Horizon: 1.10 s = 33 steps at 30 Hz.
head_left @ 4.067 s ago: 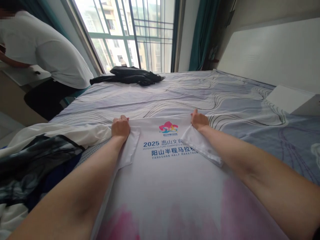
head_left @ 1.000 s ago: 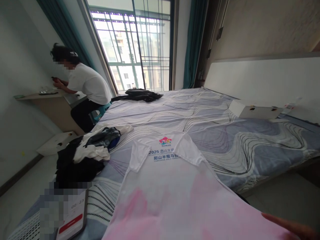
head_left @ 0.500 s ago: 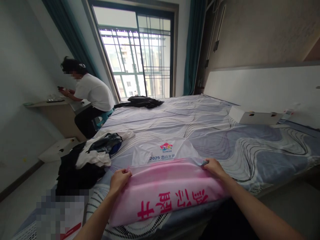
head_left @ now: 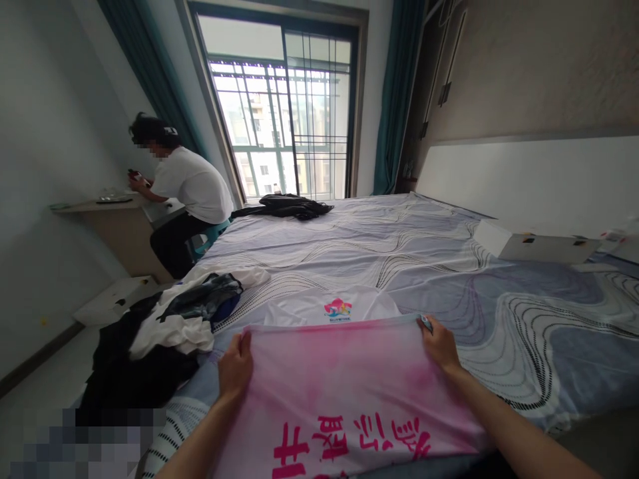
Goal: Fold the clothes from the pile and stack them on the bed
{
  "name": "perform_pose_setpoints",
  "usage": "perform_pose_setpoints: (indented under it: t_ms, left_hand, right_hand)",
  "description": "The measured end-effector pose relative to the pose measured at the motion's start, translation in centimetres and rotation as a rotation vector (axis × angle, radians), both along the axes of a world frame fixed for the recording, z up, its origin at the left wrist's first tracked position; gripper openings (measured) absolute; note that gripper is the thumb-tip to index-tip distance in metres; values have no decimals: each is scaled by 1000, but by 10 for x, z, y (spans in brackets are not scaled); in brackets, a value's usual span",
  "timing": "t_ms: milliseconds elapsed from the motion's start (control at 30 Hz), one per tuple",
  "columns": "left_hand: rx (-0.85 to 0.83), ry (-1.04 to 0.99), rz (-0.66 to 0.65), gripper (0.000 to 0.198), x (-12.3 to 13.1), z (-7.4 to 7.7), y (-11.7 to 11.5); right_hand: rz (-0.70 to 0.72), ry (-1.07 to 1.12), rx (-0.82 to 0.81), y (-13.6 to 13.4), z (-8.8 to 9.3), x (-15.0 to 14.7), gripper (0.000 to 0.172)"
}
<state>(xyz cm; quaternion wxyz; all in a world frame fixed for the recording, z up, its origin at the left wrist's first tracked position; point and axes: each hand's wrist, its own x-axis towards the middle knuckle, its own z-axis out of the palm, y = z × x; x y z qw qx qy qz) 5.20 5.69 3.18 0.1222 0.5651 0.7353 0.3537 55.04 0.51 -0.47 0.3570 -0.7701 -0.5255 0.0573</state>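
Note:
My left hand pinches the upper left corner of a pink T-shirt. At the upper right corner, my right hand grips the same cloth between thumb and fingers. Stretched between the two hands, the pink cloth has a straight top edge and large upside-down magenta characters low down. Just beyond that edge, white shirt fabric with a colourful logo lies on the bed. Whether the white and pink parts are one garment, I cannot tell.
The bed has a wavy-patterned sheet. A clothes pile lies at left, black clothing at the far edge. A white box rests by the headboard. A seated person holds something at a desk.
Both hands have raised the top edge of the pink cloth and drawn it taut. It now covers the lettering under the logo. The view has shifted slightly.

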Motion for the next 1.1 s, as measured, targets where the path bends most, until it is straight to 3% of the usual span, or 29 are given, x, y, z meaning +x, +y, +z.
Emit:
perform_pose_setpoints:
  t_ms: [167, 333, 500, 700, 833, 933, 967, 1033, 1100]
  left_hand:
    - [27, 56, -78, 35, -5, -2, 70]
    - [24, 48, -121, 34, -11, -8, 127]
    - [-9, 65, -132, 36, -17, -18, 160]
    - [-115, 92, -124, 41, -20, -21, 181]
    - [-184, 111, -25, 51, -7, -3, 188]
    - [-62, 209, 51, 71, 37, 11, 172]
    - [31, 278, 3, 69, 58, 12, 160]
    - [222, 437, -321, 59, 103, 3, 131]
    - [213, 484, -626, 56, 139, -15, 100]
  right_hand:
    - [-6, -145, -139, 63, 9, 6, 37]
    - [-20, -145, -167, 133, 12, 8, 35]
    - [5, -114, -233, 174, -4, 11, 35]
    - [-43, -112, -331, 189, -10, 21, 44]
    - [-131, -154, -336, 188, 9, -1, 42]
    - [-137, -259, -228, 171, 21, -57, 57]
    - [-73, -338, -156, 162, 21, -82, 61]
    - [225, -430, -97, 139, 15, -133, 62]
    - [457, -396, -153, 118, 5, -174, 60]
